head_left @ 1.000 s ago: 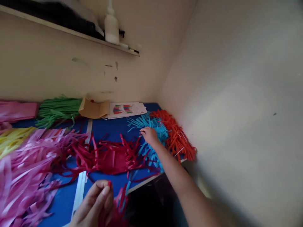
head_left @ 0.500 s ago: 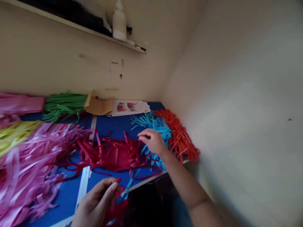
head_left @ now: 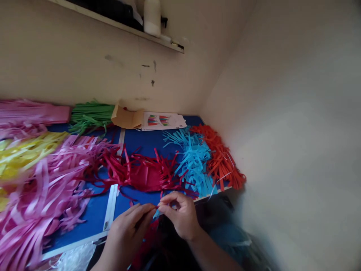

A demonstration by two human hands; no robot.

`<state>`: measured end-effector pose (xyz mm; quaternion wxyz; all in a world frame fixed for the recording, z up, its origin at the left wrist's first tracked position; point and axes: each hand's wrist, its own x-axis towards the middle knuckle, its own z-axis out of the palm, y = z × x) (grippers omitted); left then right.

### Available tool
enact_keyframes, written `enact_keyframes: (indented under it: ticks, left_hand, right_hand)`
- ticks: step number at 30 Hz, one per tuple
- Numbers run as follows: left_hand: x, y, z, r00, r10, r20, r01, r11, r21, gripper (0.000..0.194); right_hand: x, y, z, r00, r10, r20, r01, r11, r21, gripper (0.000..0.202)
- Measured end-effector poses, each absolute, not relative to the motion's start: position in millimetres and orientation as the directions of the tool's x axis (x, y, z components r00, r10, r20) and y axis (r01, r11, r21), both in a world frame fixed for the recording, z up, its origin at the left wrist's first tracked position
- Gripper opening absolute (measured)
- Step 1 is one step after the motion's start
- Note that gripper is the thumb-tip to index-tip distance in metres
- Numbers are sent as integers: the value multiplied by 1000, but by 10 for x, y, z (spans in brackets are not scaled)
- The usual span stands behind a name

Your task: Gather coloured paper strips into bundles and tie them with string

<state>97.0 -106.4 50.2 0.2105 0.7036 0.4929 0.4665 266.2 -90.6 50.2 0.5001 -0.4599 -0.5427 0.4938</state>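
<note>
My left hand (head_left: 131, 226) and my right hand (head_left: 179, 212) meet at the table's front edge, fingertips almost touching. Between them is the small end of a red paper strip (head_left: 156, 207), pinched by both. A bit of light blue strip (head_left: 156, 214) shows just under the fingertips. Below my hands, more red paper (head_left: 148, 241) hangs over my dark lap, partly hidden by my wrists. Just beyond my hands lies a pile of dark red fringed paper (head_left: 145, 175). Light blue fringe (head_left: 196, 162) lies to its right, with orange-red fringe (head_left: 221, 160) farther right.
Pink fringe (head_left: 53, 169), yellow strips (head_left: 34, 150) and a green bundle (head_left: 91, 114) cover the left of the blue table (head_left: 143, 140). A brown envelope (head_left: 126, 117) and printed sheet (head_left: 166, 121) lie by the wall. A shelf (head_left: 132, 31) with a white bottle (head_left: 152, 19) hangs above.
My right hand has come back from beside the blue fringe to meet my left hand at the red strip. My left hand has moved slightly right and up. The view has shifted.
</note>
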Motion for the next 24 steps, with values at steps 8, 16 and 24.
enact_keyframes:
  ticks: [8, 16, 24]
  left_hand:
    - [938, -1097, 478, 86, 962, 259, 388, -272, 880, 20]
    - [937, -1066, 578, 222, 851, 476, 408, -525, 747, 13]
    - [959, -1102, 624, 230, 810, 539, 415, -583, 699, 4]
  right_hand:
    - [2684, -897, 454, -258, 948, -187, -276, -257, -926, 20]
    - [2707, -928, 399, -243, 953, -178, -328, -254, -910, 21]
    - [2803, -925, 486, -291, 950, 110, -185, 56, -981, 9]
